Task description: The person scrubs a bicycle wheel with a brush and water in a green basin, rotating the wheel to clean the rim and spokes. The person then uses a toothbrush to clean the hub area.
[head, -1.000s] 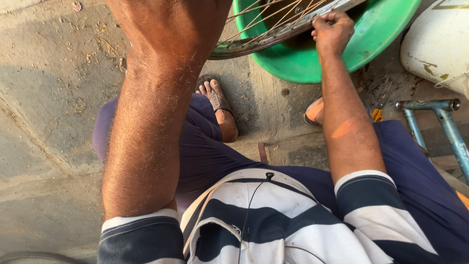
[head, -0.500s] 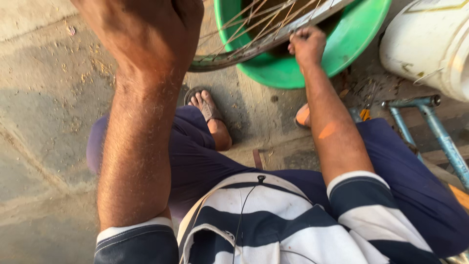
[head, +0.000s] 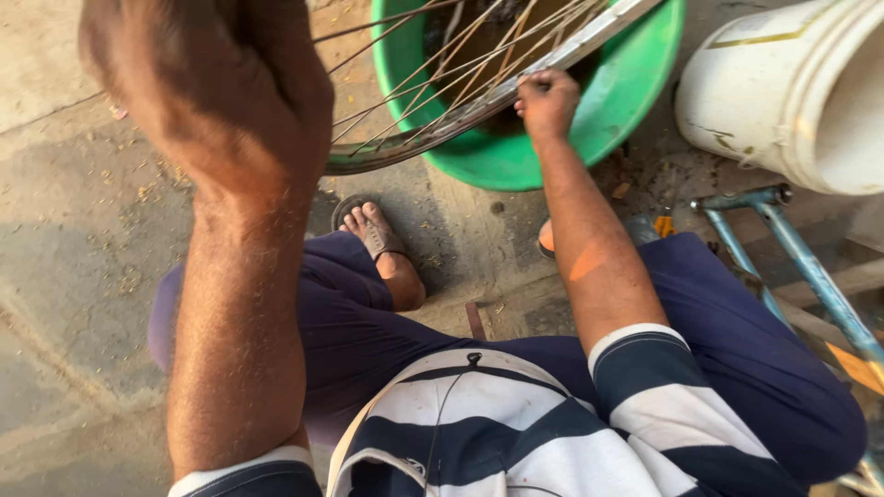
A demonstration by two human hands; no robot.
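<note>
A spoked bicycle wheel point(head: 479, 83) lies tilted over a green plastic basin point(head: 635, 101). My right hand point(head: 547, 99) is closed on the wheel's metal rim above the basin. My left hand point(head: 221, 92) is raised close to the camera at the upper left, fingers curled over the wheel's near edge; what it grips is hidden behind the hand. I sit with dark blue trousers and a striped shirt, one sandalled foot point(head: 378, 235) on the concrete below the wheel.
A white plastic bucket point(head: 783, 92) stands at the upper right. A blue metal frame point(head: 783, 248) runs along the right side beside my knee. Concrete ground point(head: 74, 258) with scattered debris spreads to the left.
The view has shifted, so the basin and the wheel show more fully. My right hand has slid a little along the rim. My left hand stays raised.
</note>
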